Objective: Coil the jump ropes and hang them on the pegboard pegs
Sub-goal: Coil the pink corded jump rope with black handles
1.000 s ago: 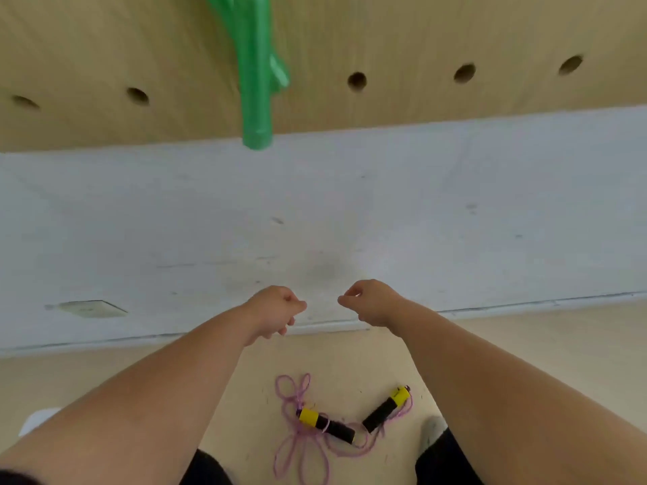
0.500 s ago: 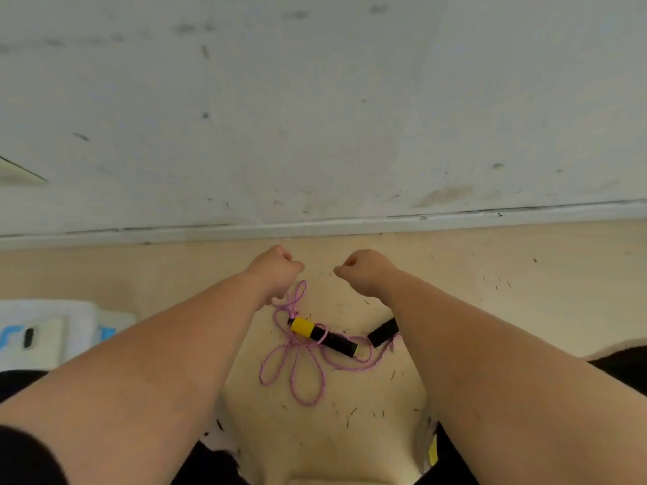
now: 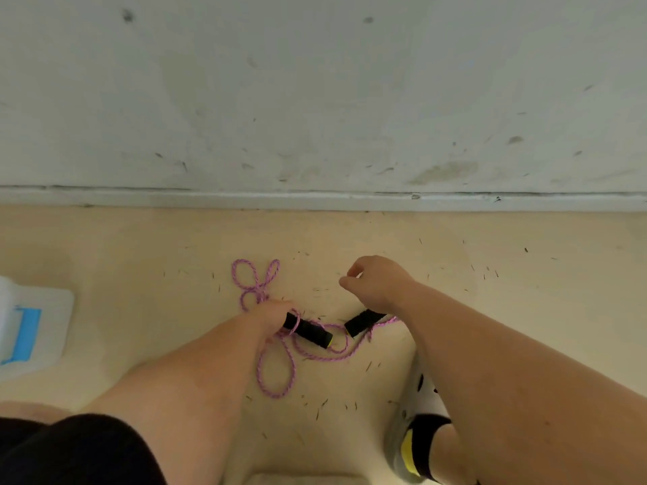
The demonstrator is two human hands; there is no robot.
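Fingers of the left hand (image 3: 271,315), earlier raised, are now wrapped round a black handle (image 3: 310,331) at frame centre; the right hand (image 3: 378,283) is kept curled, empty.

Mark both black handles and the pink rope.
left black handle (image 3: 310,331), head view, middle of the grip.
right black handle (image 3: 364,322), head view, middle of the grip.
pink jump rope (image 3: 276,395), head view, bottom of the near loop.
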